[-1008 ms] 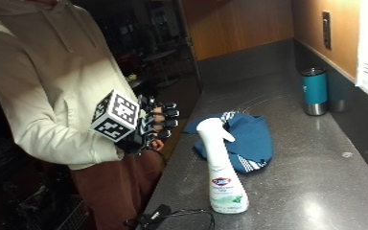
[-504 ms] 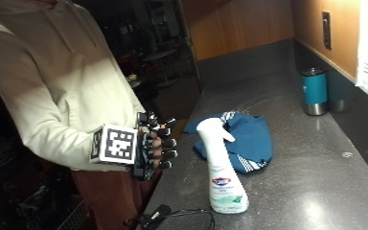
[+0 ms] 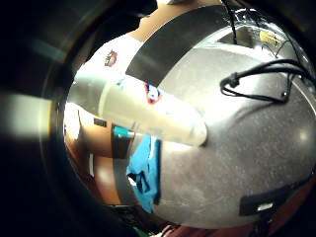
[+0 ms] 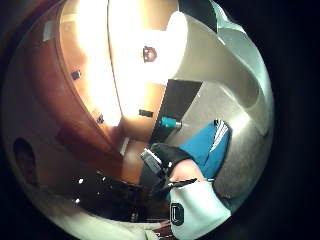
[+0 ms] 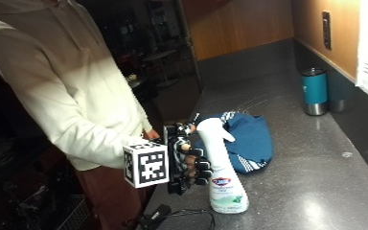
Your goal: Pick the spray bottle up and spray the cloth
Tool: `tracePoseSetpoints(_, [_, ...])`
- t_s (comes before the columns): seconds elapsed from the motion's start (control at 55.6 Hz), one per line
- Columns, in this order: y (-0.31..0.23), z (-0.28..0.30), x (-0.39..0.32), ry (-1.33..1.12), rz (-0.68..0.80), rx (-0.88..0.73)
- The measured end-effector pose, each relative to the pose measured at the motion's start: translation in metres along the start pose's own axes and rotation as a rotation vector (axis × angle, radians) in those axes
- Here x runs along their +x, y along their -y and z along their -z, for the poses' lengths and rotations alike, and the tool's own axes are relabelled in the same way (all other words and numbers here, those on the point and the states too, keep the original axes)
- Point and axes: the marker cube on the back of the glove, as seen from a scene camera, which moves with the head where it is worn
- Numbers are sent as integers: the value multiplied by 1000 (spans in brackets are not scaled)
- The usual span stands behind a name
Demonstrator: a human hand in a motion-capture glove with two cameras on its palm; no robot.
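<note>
Since a second ago my hand (image 5: 187, 160) has dropped and closed in beside the bottle (image 5: 222, 167), fingers spread, holding nothing. Counter (image 5: 311, 182) carries the cloth (image 5: 247, 139) just behind the upright bottle.

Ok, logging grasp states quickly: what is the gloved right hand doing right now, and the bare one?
Right hand: open, fingers relaxed beside the spray bottle, holding nothing.
Bare hand: cannot be told; it is not in view.
</note>
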Motion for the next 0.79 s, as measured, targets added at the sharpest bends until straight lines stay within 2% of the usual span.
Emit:
tracePoseSetpoints(0.378, [42, -30, -8, 116, -63, 75])
tracePoseSetpoints(0.558, [62, -38, -11, 128, -105, 54])
tracePoseSetpoints(0.684, [73, -50, -12, 114, -112, -6])
tracePoseSetpoints(0.792, [84, -63, -19, 69, -95, -119])
